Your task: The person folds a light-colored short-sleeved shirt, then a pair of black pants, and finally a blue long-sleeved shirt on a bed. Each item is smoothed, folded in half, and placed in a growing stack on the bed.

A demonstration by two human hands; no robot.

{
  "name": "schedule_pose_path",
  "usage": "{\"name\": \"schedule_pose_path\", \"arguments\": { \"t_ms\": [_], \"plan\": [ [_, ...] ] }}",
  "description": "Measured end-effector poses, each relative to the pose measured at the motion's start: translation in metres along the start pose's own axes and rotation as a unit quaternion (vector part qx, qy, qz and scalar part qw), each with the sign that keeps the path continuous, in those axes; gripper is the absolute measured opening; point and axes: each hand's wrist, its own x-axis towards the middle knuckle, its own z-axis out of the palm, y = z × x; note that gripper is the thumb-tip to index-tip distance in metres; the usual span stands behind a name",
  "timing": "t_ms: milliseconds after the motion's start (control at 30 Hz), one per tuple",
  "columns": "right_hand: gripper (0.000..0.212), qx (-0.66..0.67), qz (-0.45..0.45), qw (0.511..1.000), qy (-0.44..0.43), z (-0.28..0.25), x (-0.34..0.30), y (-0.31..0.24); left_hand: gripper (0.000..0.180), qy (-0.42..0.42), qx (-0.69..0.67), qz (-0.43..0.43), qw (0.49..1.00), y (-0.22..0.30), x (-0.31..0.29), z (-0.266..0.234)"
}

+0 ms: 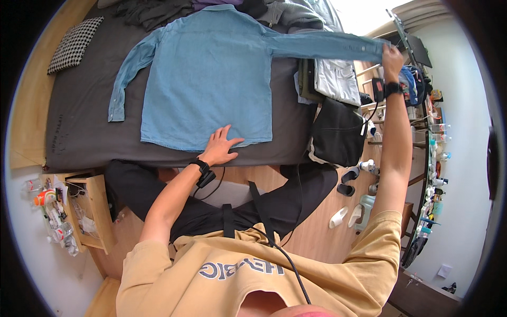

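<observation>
A light blue denim shirt (208, 79) lies spread on the dark grey bed sheet (84, 121), its back facing up and its collar at the far side. Near the shirt's bottom hem rests my left hand (219, 146), fingers spread over the cloth. Out at the far right, my right hand (392, 61) is closed on the cuff of the shirt's right-side sleeve, pulling that sleeve out straight. The sleeve hangs above a stack of folded clothes (338, 82). On the left, the other sleeve lies bent downward, flat on the sheet.
A black bag (338, 134) sits at the bed's right edge beside the folded clothes. Rumpled dark clothes (150, 13) lie at the far side. At the far left is a checkered pillow (76, 45). Slippers (338, 216) stand on the floor, and a cluttered shelf (428, 158) lines the right wall.
</observation>
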Motion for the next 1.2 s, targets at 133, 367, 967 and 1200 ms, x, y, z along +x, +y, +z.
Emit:
{"name": "schedule_pose_path", "arguments": {
  "t_ms": [133,367,967,1200],
  "plan": [
    [0.046,0.000,-0.199,0.979,0.048,0.006,-0.030,-0.139,0.045,-0.007,-0.087,-0.056,0.995,-0.004,0.006,0.005],
    [0.035,0.061,-0.419,0.783,-0.455,0.067,-0.368,-0.252,0.031,0.204,-0.604,-0.243,0.731,-0.063,0.024,-0.042],
    [0.064,0.651,0.511,0.449,-0.337,0.264,-0.369,-0.099,0.074,0.074,-0.471,-0.281,0.833,-0.041,0.076,-0.019],
    [0.068,0.729,0.479,0.370,-0.321,0.360,-0.307,-0.096,0.041,0.028,-0.541,-0.247,0.804,-0.045,0.051,-0.010]
  ]
}}
